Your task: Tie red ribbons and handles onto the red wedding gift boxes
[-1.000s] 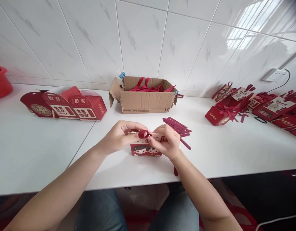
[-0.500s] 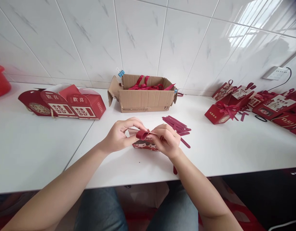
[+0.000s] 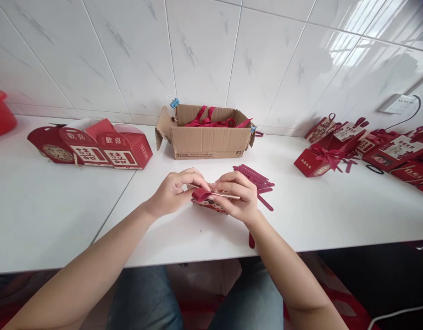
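Between my hands a small red gift box [image 3: 211,207] with a printed pattern rests on the table. At its top a dark red strap [image 3: 201,195] is bent into a loop. My left hand [image 3: 175,192] is closed, thumb and fingers pinching the loop's left side. Closed as well, my right hand [image 3: 239,195] grips the top flap [image 3: 228,195] of the box beside the loop. The fingers hide where strap and box meet. Just right of my right hand lies a pile of loose dark red straps [image 3: 254,178].
A cardboard box [image 3: 208,143] of red ribbons stands by the wall. Red boxes [image 3: 124,153] stand in a row at left. A ribboned red box [image 3: 311,165] and several others [image 3: 397,151] are at right. One strap [image 3: 252,240] lies near the table's front edge.
The gift box's top flap has tilted, and more of its edge shows under my right hand. Both hands stay at the strap loop; my right fingers have spread slightly over the flap.
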